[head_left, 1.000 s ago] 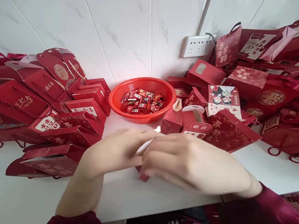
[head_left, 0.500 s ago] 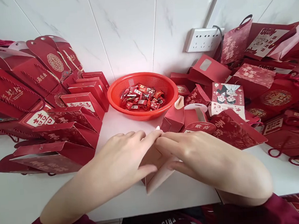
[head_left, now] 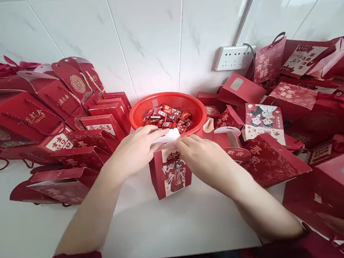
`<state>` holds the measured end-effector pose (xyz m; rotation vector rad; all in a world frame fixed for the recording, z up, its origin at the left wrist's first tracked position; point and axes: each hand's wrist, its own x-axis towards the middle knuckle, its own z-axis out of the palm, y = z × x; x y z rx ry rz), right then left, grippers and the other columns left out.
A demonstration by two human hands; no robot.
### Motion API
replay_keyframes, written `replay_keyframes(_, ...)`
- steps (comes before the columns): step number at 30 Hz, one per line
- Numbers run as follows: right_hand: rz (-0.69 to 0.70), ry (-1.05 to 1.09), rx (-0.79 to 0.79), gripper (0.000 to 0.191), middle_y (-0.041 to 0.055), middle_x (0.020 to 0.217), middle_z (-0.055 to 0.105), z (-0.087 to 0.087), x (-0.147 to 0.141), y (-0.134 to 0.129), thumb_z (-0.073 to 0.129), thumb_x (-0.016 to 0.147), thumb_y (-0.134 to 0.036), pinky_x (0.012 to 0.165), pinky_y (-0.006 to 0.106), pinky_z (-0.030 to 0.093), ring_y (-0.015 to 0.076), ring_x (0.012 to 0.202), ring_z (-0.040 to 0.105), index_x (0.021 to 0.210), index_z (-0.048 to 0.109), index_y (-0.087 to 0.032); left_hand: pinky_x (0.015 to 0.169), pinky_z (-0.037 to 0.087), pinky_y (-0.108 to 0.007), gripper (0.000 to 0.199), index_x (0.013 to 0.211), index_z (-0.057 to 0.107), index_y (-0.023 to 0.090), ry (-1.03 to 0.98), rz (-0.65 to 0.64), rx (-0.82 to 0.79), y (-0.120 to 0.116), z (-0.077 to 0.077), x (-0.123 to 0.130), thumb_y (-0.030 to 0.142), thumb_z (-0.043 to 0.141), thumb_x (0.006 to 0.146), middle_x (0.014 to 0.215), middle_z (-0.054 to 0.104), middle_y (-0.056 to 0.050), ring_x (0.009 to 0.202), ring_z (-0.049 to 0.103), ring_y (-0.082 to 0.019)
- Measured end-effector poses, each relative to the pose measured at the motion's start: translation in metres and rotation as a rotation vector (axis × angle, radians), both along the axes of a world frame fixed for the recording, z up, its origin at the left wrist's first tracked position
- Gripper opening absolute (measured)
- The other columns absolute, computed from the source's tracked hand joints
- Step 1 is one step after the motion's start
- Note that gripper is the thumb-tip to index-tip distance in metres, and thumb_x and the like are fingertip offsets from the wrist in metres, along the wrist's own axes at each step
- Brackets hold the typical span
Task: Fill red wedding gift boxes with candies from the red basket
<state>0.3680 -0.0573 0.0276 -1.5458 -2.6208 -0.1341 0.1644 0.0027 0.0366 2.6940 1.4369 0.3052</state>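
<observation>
Upright on the white table in front of me stands a red gift box (head_left: pixel 175 176) with a cartoon figure in red robes printed on its pale front panel. My left hand (head_left: pixel 139 147) pinches the raised top flap (head_left: pixel 169 136), whose pale underside shows. At the box's top right edge, my right hand (head_left: pixel 199 154) has its fingers closed on the rim; its fingertips are partly hidden. Directly behind the box is a red plastic basket (head_left: pixel 198 107) holding many small red-wrapped sweets (head_left: pixel 168 115).
Red gift bags with cord handles (head_left: pixel 27 119) and several flat-sided red boxes (head_left: pixel 98 124) line the left. More red boxes and bags (head_left: pixel 271 157) crowd the right. A white power strip (head_left: pixel 233 58) is fixed on the tiled wall (head_left: pixel 151 40) behind.
The box, earlier tilted with its open inside toward me, now stands upright showing its printed front. My left hand has moved left and back to the flap. The view has tipped upward slightly.
</observation>
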Motion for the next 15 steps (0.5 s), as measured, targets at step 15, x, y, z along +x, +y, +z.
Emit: replay_keyframes(15,-0.023,-0.006,-0.005,0.034,0.0098,0.091,0.069,-0.004,-0.028,-0.002,0.043,0.082,0.007,0.064,0.034,0.037,0.0247,0.087,0.064,0.100,0.066,-0.010,0.093,0.050,-0.032,0.036,0.110,0.074,0.028,-0.160,-0.234,-0.268,0.007,-0.002,0.006,0.043,0.044,0.101,0.118,0.073,-0.001,0.111,0.067,-0.023)
